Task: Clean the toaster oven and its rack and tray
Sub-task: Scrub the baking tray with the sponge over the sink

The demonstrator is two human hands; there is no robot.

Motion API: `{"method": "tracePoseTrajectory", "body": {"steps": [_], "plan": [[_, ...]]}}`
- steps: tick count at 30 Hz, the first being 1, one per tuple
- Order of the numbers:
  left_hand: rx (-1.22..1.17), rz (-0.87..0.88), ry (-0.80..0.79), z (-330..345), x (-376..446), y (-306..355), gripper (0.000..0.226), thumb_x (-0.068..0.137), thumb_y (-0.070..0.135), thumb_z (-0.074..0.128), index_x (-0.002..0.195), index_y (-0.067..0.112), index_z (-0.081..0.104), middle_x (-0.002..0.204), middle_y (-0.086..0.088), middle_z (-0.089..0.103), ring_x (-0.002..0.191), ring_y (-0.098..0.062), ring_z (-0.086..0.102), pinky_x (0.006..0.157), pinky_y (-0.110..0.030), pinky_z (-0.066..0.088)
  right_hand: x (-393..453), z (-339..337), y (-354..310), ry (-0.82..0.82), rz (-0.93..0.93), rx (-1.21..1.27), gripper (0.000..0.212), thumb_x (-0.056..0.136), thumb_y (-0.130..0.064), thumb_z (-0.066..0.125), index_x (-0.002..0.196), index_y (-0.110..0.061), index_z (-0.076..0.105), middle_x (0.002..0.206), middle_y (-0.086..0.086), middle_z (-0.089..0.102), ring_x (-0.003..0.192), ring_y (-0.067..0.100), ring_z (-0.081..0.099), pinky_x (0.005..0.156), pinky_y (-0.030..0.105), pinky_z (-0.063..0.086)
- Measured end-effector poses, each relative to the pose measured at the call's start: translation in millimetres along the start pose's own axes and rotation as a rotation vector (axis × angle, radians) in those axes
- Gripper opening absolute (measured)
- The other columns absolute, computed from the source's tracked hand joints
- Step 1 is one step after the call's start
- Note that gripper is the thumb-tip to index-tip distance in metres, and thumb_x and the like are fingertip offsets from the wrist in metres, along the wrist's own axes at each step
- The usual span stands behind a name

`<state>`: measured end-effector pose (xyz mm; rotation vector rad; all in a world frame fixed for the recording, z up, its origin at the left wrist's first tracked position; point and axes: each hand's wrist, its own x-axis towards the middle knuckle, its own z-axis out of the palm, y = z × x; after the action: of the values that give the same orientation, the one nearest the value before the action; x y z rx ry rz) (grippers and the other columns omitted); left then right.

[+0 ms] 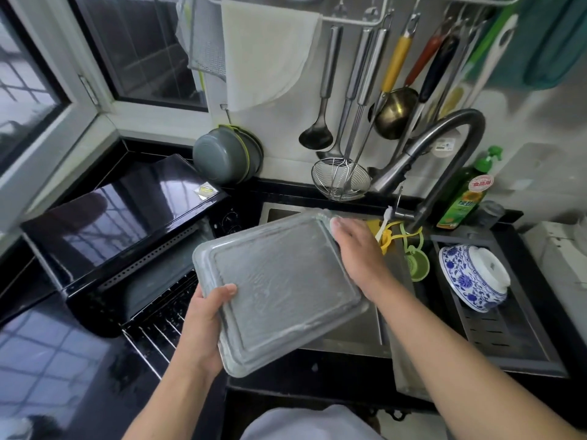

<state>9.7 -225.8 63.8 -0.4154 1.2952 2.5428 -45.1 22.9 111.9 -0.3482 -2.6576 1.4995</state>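
I see the tray [279, 290] held tilted over the sink [349, 341], right of the toaster oven [127, 223]. Left hand [203, 325] grips its near-left edge, thumb on top. Right hand [359, 252] rests on the far-right corner, fingers curled over a pale cloth [334, 224].
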Motion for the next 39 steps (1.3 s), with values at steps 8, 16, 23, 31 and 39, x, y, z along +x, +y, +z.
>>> {"method": "tracePoseTrajectory", "body": {"steps": [8,16,23,31,39], "plan": [[0.115,-0.054,-0.057,-21,5,11,0.061,0.072,0.009,0.067,0.133,0.009,0.059,0.121,-0.026,0.07,0.098,-0.039,0.072,0.079,-0.052,0.063,1,-16,8,-0.2,0.319,0.455,0.034,0.094,-0.009,0.065,0.127,-0.015,0.061,0.115,0.013,0.068,0.105,0.029,0.068,0.098,0.053,0.052],[0.144,-0.023,-0.045,-16,6,13,0.056,0.07,0.008,0.068,0.125,0.011,0.062,0.111,-0.021,0.074,0.09,-0.035,0.075,0.071,-0.048,0.063,3,-12,0,-0.171,0.268,-0.002,0.045,0.102,-0.044,0.047,0.094,-0.006,0.071,0.096,0.015,0.073,0.093,0.035,0.069,0.092,0.055,0.05],[0.182,0.0,-0.048,-14,2,11,0.049,0.072,0.005,0.075,0.118,0.012,0.062,0.104,-0.015,0.076,0.086,-0.031,0.076,0.068,-0.044,0.064,2,-25,1,-0.334,0.374,0.399,0.015,0.099,-0.007,0.055,0.106,-0.002,0.068,0.103,0.018,0.072,0.096,0.03,0.069,0.095,0.05,0.054],[0.2,0.101,0.099,-7,12,8,0.022,0.099,0.016,0.06,0.119,0.018,0.067,0.108,-0.013,0.077,0.089,-0.027,0.075,0.073,-0.044,0.064,8,-7,13,-0.214,0.33,0.239,0.018,0.1,-0.019,0.057,0.099,-0.013,0.074,0.095,0.007,0.075,0.097,0.03,0.071,0.092,0.055,0.054],[0.153,0.083,0.087,1,18,10,0.034,0.099,0.01,0.059,0.133,0.015,0.059,0.117,-0.013,0.075,0.097,-0.028,0.075,0.073,-0.043,0.064,-12,-2,46,-0.222,0.438,0.367,0.023,0.097,-0.031,0.062,0.099,-0.013,0.076,0.099,0.002,0.077,0.098,0.022,0.072,0.093,0.044,0.054]]}}
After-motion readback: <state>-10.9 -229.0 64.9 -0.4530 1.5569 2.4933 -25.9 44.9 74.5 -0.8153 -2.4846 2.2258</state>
